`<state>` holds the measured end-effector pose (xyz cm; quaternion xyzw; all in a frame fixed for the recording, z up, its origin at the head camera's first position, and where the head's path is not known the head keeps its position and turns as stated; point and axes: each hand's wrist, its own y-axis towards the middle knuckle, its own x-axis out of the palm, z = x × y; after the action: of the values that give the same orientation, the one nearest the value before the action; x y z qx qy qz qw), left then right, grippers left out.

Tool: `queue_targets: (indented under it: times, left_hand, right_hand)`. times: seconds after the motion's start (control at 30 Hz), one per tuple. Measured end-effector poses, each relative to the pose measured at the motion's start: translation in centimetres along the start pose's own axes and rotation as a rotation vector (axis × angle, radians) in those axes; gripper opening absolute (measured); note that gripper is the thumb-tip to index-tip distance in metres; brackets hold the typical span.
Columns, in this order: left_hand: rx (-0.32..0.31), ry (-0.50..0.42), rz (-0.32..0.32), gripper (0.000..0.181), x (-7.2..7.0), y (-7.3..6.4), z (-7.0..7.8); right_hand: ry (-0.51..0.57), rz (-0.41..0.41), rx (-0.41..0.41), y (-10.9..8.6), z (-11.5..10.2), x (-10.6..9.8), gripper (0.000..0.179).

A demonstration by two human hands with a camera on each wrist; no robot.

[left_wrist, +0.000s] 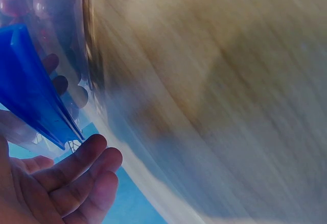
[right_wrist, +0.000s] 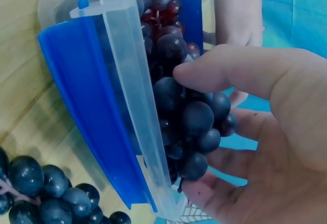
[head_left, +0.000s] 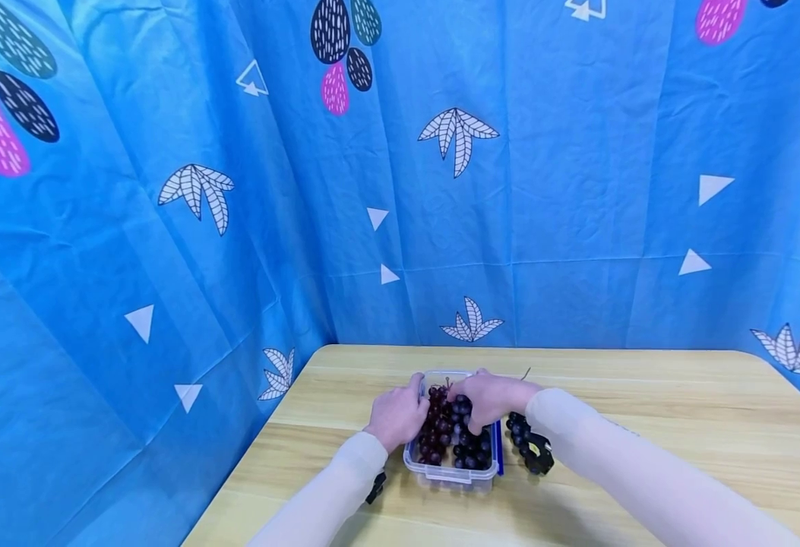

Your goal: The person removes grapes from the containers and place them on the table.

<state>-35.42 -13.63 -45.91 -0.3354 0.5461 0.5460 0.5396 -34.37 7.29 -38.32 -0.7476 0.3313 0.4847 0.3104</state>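
A clear plastic food container [head_left: 449,474] with blue side latches stands on the table, holding a red grape bunch [head_left: 432,439] on its left and dark grapes [head_left: 471,452] on its right. My left hand [head_left: 398,414] grips the container's left wall near the far corner; its fingers [left_wrist: 84,175] lie outside by the blue latch flap [left_wrist: 30,83]. Over the container's right half, my right hand [head_left: 491,396] holds a dark grape bunch [right_wrist: 191,119] between thumb and curled fingers. The underside of that bunch is hidden among the other grapes.
Another dark grape bunch [head_left: 517,428] lies on the wooden table [head_left: 652,433] right of the container, partly behind the right forearm. Black wrist devices [head_left: 538,454] sit under the sleeves. A patterned blue curtain [head_left: 564,190] hangs behind and along the left side.
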Motion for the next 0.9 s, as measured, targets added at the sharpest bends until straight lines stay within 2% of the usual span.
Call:
queue_targets:
  times: [0.2,0.47,0.67,0.9]
  left_hand:
    - [0.004,0.011,0.006,0.050,0.04,-0.03,-0.09]
    - [0.011,0.011,0.014,0.049,-0.02,-0.01,-0.12]
    - [0.000,-0.001,-0.008,0.051,-0.18,0.02,0.03]
    - [-0.007,-0.031,-0.026,0.051,-0.33,-0.11,0.02]
  right_hand:
    - [-0.055,-0.023,-0.001,-0.27,-0.10,-0.01,0.066]
    - [-0.074,0.027,-0.019,-0.08,-0.10,0.31,0.057]
    - [-0.042,0.035,-0.016,0.00,0.07,0.44,0.064]
    - [-0.030,0.036,0.042,-0.08,0.04,0.38,0.075]
